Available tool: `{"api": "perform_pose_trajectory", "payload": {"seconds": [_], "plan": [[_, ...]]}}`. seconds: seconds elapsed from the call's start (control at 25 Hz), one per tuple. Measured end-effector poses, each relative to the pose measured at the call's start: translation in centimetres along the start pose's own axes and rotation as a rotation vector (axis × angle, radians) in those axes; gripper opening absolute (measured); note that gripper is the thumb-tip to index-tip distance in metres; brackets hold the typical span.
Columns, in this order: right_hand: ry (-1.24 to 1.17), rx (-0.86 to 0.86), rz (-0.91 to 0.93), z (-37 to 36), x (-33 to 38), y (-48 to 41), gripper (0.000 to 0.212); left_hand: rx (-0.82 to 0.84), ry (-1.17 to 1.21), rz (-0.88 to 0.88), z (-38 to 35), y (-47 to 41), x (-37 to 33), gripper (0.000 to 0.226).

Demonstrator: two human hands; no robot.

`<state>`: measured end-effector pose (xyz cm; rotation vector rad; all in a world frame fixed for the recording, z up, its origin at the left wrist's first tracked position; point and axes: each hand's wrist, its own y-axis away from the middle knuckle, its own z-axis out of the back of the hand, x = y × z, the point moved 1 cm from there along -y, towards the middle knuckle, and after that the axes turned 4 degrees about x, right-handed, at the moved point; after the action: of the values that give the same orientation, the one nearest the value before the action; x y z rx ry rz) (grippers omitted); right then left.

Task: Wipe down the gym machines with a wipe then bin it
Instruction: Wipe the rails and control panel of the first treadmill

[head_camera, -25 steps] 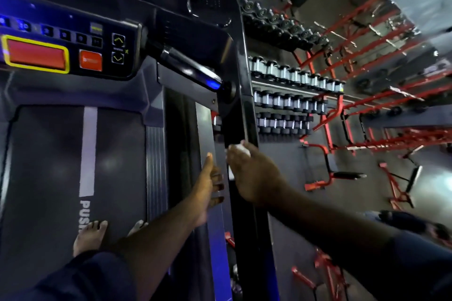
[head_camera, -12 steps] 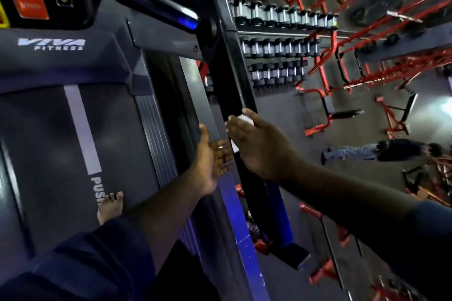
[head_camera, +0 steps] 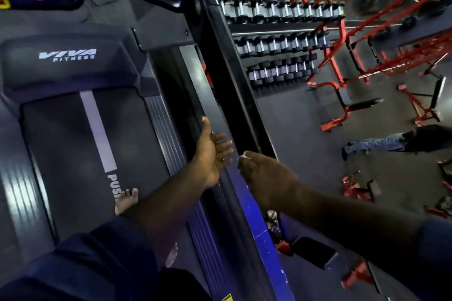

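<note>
1. Bare foot point(head_camera: 127, 200): stands on belt point(head_camera: 73, 142) of treadmill point(head_camera: 66, 63), nearest the camera, beside the L forearm.
2. Left hand point(head_camera: 211, 154): flat, fingers straight and slightly spread, palm turned to the R; holds nothing. It lies along the side rail point(head_camera: 203, 95); contact w/ the rail can't be confirmed.
3. Right hand point(head_camera: 266, 176): fingers curled down over the wipe point(head_camera: 244, 155), pinching it. Only a small white corner shows past the fingertips; the rest is hidden under the hand. The wipe sits just beside the L fingertips, btwn side rail and upright post point(head_camera: 234, 80).
4. Handling, wipe (est.): v. light, soft, limp, prob. damp. It has no stiffness, so it bunches and can slip out of a loose pinch. Rec.: wad it under fingers + palm and press flat on the surface; don't drag it by one corner. It may tear if snagged on bolt heads or sharp edges.
5. Handling, surfaces (est.): rail and post look rigid, smooth and fixed, so they should take firm pressure. The post is narrow, so wrap the wipe round it for full coverage.
6. Far side: dumbbell rack point(head_camera: 281, 41) and red benches point(head_camera: 342, 105) are well apart from both hands, beyond the post. No bin in view.
</note>
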<state>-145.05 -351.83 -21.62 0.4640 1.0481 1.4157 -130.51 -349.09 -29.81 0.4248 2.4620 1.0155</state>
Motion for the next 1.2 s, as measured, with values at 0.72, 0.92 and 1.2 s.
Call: {"api": "perform_pose_trajectory", "payload": {"seconds": [0.72,0.92,1.2], "plan": [[-0.091,-0.683,-0.335,-5.7,4.0,3.4,0.045,0.032,-0.398,-0.196,-3.1,7.0,6.8,0.046],[-0.131,-0.814,-0.212,-7.1,5.6,5.6,0.035,-0.058,-0.614,-0.318,-4.5,8.0,6.5,0.058],[-0.997,-1.191,-0.724,-9.1,10.9,3.8,0.052,0.017,-1.987,-0.800,-5.7,8.8,4.4,0.072]]}}
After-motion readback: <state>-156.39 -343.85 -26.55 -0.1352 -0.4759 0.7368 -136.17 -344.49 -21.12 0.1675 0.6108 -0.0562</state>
